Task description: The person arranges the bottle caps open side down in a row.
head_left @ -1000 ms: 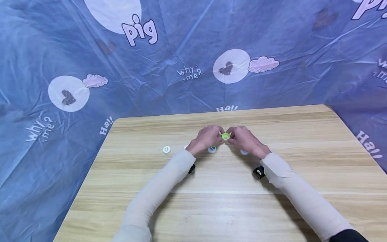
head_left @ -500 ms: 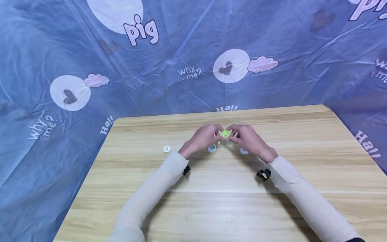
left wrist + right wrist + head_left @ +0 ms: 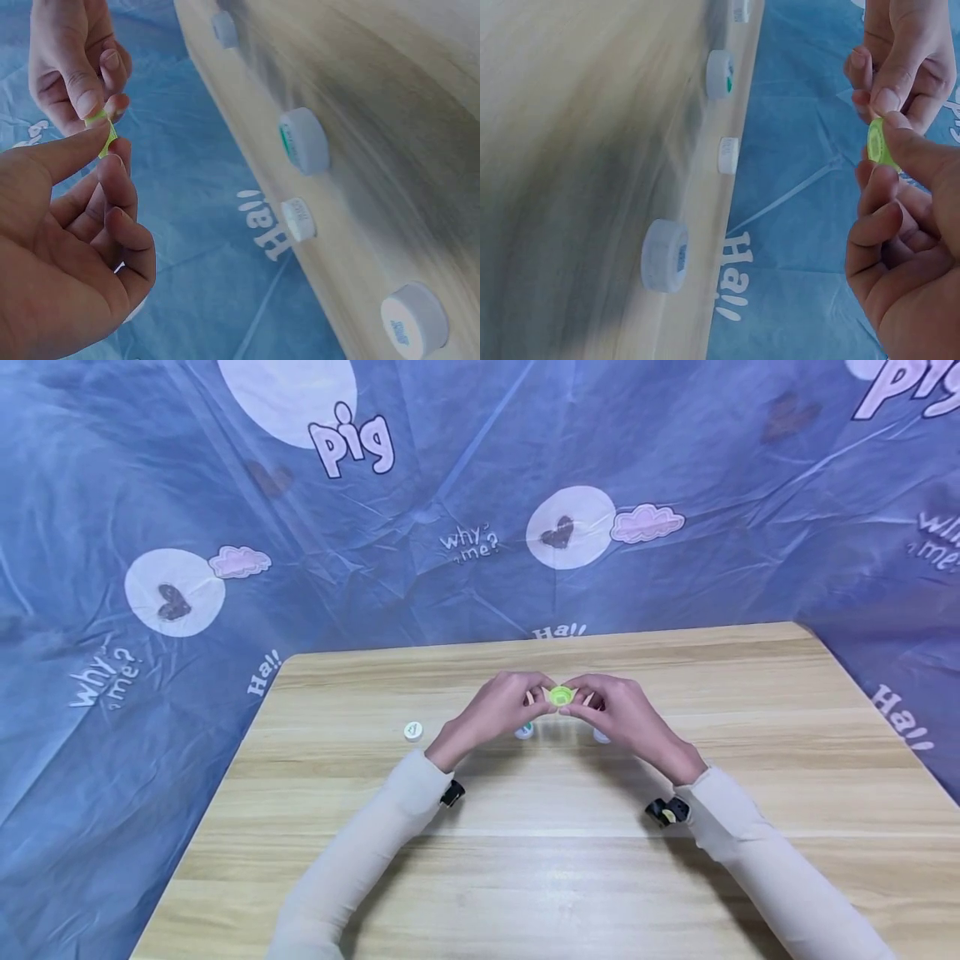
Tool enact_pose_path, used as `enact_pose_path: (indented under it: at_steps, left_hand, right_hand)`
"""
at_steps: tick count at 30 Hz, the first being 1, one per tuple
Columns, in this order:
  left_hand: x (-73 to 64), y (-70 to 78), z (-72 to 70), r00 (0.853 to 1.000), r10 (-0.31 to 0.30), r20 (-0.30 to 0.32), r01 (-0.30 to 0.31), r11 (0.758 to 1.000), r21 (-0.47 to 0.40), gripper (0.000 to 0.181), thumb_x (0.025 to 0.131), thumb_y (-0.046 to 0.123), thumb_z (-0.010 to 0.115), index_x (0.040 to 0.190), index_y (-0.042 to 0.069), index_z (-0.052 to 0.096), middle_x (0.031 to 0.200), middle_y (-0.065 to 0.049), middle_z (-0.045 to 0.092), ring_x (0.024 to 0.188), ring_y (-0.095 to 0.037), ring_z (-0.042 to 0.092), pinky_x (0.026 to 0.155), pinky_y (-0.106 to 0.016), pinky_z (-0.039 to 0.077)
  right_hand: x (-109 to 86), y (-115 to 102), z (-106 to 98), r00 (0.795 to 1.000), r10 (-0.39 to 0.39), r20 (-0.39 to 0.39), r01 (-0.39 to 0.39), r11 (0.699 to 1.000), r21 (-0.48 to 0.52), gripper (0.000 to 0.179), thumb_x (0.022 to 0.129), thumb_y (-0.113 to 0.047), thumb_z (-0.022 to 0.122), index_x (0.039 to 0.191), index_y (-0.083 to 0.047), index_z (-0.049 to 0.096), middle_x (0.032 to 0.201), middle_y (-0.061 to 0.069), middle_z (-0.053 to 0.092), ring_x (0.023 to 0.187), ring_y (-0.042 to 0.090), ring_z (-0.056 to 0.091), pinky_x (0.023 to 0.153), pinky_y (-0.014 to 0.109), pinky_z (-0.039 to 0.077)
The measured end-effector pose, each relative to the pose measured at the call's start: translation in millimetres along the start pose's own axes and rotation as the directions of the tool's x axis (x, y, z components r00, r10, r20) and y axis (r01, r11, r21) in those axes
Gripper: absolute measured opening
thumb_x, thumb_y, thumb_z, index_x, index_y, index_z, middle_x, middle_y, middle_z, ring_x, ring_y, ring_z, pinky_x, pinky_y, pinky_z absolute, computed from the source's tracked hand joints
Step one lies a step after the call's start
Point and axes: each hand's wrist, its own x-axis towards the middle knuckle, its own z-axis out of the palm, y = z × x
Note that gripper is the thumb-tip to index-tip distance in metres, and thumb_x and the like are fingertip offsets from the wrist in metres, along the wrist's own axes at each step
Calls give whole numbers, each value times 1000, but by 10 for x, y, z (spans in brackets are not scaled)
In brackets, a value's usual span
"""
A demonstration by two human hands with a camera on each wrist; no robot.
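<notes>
Both hands meet over the far half of the table, the left hand (image 3: 495, 708) and the right hand (image 3: 626, 718) pinching one small yellow-green cap (image 3: 561, 696) from opposite sides. Each holds it between thumb and fingertips. It looks round and hollow in the head view; in the right wrist view its ribbed disc (image 3: 878, 141) shows beside the right thumb. Fingertips cover much of its edge. Beneath the hands stand white round bottle caps: one with a green mark (image 3: 304, 141), a smaller one (image 3: 300, 219), and others near the left (image 3: 413, 732) and right (image 3: 665, 256).
The caps sit on a light wood table (image 3: 487, 877). Behind it hangs a blue printed cloth (image 3: 420, 577), which also runs down both sides. A black wrist camera (image 3: 667, 811) sits under the right sleeve, another wrist camera (image 3: 452, 793) under the left.
Both wrists have swung outward and down, away from each other, while the fingertips keep the yellow-green cap in nearly the same place. The white caps have not moved.
</notes>
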Motion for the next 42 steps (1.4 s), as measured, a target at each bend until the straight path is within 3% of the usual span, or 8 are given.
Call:
enact_pose_path:
  at_steps: [9, 21, 24, 27, 30, 34, 37, 42]
  left_hand:
    - [-72, 53, -110, 1000, 20, -7, -20, 999, -33, 30, 91, 28, 65, 113, 8, 66, 80, 8, 66, 61, -3, 55, 62, -19, 44]
    - [-100, 27, -99, 999, 32, -10, -32, 998, -54, 32, 92, 27, 64, 116, 6, 65, 82, 6, 68, 68, -7, 61, 66, -19, 46]
    - [-108, 15, -95, 1000, 27, -11, -27, 996, -85, 32, 91, 28, 65, 116, 7, 65, 82, 6, 68, 68, -5, 60, 67, -18, 47]
    - [-121, -4, -98, 1000, -7, 2, 7, 984, -180, 32, 91, 29, 65, 115, 8, 66, 83, 6, 67, 68, -7, 61, 66, -20, 48]
    - [-133, -29, -105, 997, -68, 46, 80, 937, -340, 32, 91, 29, 64, 115, 8, 66, 84, 3, 67, 71, -21, 63, 67, -31, 52]
    - [-146, -76, -116, 981, -146, 126, 191, 824, -534, 32, 91, 30, 64, 116, 9, 66, 87, -6, 68, 76, -39, 61, 74, -49, 50]
    - [-143, -104, -119, 971, -176, 161, 238, 764, -600, 31, 91, 32, 64, 113, 11, 68, 87, -9, 68, 71, -32, 59, 74, -48, 49]
    - [-125, -119, -111, 960, -202, 194, 280, 707, -649, 28, 91, 31, 64, 110, 11, 69, 83, -7, 67, 63, -13, 53, 58, -29, 44]
  right_hand:
    - [-18, -80, -30, 996, -62, -63, 62, 998, 8, 30, 83, -23, 74, 107, -6, 68, 77, -7, 65, 63, 4, 60, 54, 23, 50]
    - [-26, -98, -13, 990, -107, -91, 104, 994, -27, 30, 82, -23, 75, 106, -6, 68, 77, -8, 64, 62, 4, 58, 55, 22, 49]
    - [-30, -95, -8, 985, -137, -106, 132, 990, -46, 30, 82, -21, 76, 106, -6, 68, 77, -8, 63, 61, 3, 57, 54, 21, 49]
    - [-34, -96, -9, 978, -170, -119, 162, 984, -69, 30, 82, -20, 76, 106, -6, 67, 78, -7, 63, 60, 3, 57, 54, 21, 49]
    - [-42, -95, -18, 970, -203, -131, 193, 977, -85, 30, 81, -19, 76, 107, -6, 67, 79, -7, 63, 60, 2, 57, 53, 20, 48]
    - [-54, -99, -30, 958, -250, -142, 237, 966, -100, 31, 81, -18, 77, 108, -6, 67, 81, -6, 62, 61, 2, 56, 53, 17, 47]
    - [-60, -106, -35, 948, -282, -150, 268, 957, -107, 31, 81, -17, 77, 109, -7, 66, 82, -5, 62, 60, 2, 54, 52, 13, 45]
    - [-62, -106, -37, 929, -334, -163, 316, 940, -127, 33, 80, -13, 77, 110, -6, 66, 86, -2, 63, 60, 3, 51, 53, 9, 40]
